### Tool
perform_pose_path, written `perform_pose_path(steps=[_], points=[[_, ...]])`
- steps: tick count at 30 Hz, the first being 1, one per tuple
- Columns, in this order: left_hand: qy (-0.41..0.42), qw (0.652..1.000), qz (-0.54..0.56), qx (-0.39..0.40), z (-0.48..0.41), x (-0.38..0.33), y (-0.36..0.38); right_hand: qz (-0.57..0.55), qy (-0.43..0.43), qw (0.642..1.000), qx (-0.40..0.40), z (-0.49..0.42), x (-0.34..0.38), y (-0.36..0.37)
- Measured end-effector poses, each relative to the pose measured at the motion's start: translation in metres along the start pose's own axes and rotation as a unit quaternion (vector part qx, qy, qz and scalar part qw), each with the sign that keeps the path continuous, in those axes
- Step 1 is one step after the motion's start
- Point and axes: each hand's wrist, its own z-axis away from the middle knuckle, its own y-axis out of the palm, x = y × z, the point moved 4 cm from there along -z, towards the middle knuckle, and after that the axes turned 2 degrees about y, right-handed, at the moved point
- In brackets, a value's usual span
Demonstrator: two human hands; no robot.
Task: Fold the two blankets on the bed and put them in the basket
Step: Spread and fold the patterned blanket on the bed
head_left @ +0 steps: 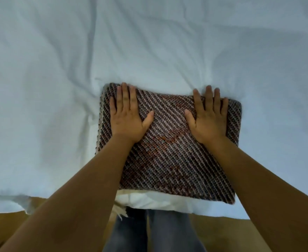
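A brown, white and rust striped knit blanket lies folded into a thick rectangle near the front edge of the bed. My left hand presses flat on its far left part, fingers straight and reaching the far edge. My right hand presses flat on its far right part in the same way. A cream fabric with a fringe shows under the blanket's near edge and hangs over the bed's edge. No basket is in view.
The bed is covered by a wrinkled white sheet that spreads wide on all sides of the blanket. Below the bed's front edge are a tan floor and my legs in grey trousers.
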Motion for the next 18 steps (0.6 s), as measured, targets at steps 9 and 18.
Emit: perform_pose_path(steps=[9,18], points=[[0.012,0.999,0.032,0.030,0.118,0.011,0.024,-0.020,-0.156,0.987,-0.017,0.099,0.079,0.020],[-0.115,0.972,0.200,0.037,0.102,0.061,0.026,-0.064,0.052,0.997,0.004,0.106,-0.012,0.032]])
